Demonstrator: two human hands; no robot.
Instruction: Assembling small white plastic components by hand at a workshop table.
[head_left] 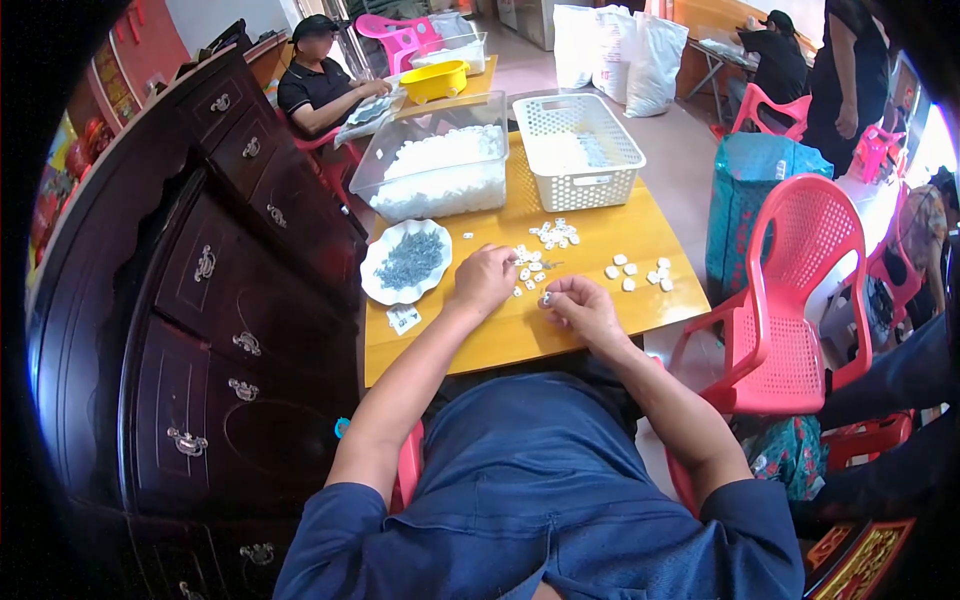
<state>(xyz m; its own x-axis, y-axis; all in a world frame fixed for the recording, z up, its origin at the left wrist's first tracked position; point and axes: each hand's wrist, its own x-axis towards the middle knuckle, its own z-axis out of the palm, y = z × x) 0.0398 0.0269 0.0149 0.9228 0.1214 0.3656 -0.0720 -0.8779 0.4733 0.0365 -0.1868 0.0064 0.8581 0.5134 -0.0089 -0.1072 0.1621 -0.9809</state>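
Observation:
My right hand (588, 310) is closed in a pinch on a small white plastic piece (547, 298) with dark holes, just above the yellow table. Opposite it, my left hand (485, 280) has its fingers curled together at the edge of a loose group of similar white pieces (535, 267); what its fingertips hold, if anything, is hidden. A few small dark grey parts lie among those pieces. Farther back is another cluster of white pieces (556, 235). To the right sit several rounded white pieces (628, 270). Left of my left hand, a scalloped white plate (377, 265) carries a heap of dark grey parts (408, 258).
At the table's far side stand a clear bin (372, 183) full of white pieces and a perforated white basket (590, 190). Dark drawers (240, 270) rise at the left. A pink chair (760, 350) and a blue bag (735, 220) flank the right. Other people sit and stand beyond.

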